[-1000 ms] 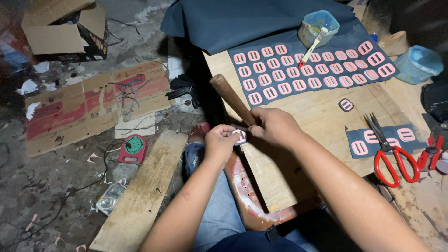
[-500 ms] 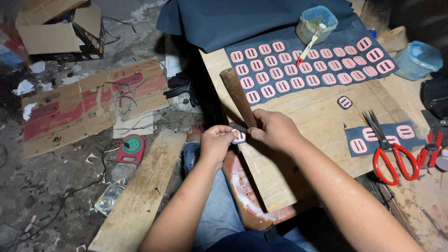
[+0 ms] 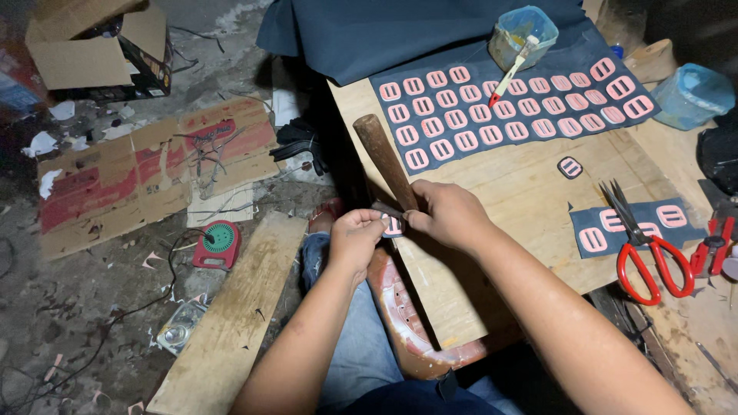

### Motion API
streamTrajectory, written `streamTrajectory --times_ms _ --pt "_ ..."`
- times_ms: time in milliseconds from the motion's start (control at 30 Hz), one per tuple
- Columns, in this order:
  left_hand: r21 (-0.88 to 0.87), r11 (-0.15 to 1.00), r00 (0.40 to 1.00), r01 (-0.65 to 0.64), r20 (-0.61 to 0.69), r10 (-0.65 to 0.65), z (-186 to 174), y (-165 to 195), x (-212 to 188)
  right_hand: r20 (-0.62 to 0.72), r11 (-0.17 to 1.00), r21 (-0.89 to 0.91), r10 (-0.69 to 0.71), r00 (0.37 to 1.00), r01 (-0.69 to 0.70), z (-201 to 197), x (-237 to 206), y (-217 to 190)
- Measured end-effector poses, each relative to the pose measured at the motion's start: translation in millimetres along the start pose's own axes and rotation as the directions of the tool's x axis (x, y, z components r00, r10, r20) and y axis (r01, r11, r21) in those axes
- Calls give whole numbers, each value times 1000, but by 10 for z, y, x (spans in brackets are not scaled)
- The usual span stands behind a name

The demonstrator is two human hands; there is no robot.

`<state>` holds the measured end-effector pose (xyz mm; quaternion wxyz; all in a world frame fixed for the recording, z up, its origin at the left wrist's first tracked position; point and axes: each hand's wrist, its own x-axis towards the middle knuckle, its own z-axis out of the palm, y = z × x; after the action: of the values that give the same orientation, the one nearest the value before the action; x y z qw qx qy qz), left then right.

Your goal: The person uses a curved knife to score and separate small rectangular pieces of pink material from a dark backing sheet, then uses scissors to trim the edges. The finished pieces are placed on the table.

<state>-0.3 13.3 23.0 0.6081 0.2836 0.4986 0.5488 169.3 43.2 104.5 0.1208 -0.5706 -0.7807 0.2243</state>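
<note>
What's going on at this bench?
A seated person pinches one small pink buckle between the left hand and the right hand at the edge of a wooden board. A wooden handle leans by the hands. Rows of pink buckles lie on a dark sheet further back, and red scissors rest to the right.

Two hands pinch one small pink buckle piece at the tabletop's edge.

The left hand [image 3: 355, 237] and right hand [image 3: 450, 215] grip the pink buckle piece [image 3: 393, 225] between their fingers [image 3: 415, 220]; a wooden handle [image 3: 386, 161] slants just above them, red scissors [image 3: 644, 244] well right on the tabletop [image 3: 530, 192].
</note>
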Motion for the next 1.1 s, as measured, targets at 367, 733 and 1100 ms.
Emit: streamTrajectory --times_ms 367,733,1100 --pt "116 987 994 -108 23 106 -4 28 19 9 999 29 -42 999 42 -44 62 24" --pt "211 977 998 32 -56 -20 -15 35 -10 57 982 -125 -134 989 140 -186 17 149" --pt "405 883 964 -236 -18 266 21 13 -51 187 983 -122 -112 976 136 -196 272 -31"
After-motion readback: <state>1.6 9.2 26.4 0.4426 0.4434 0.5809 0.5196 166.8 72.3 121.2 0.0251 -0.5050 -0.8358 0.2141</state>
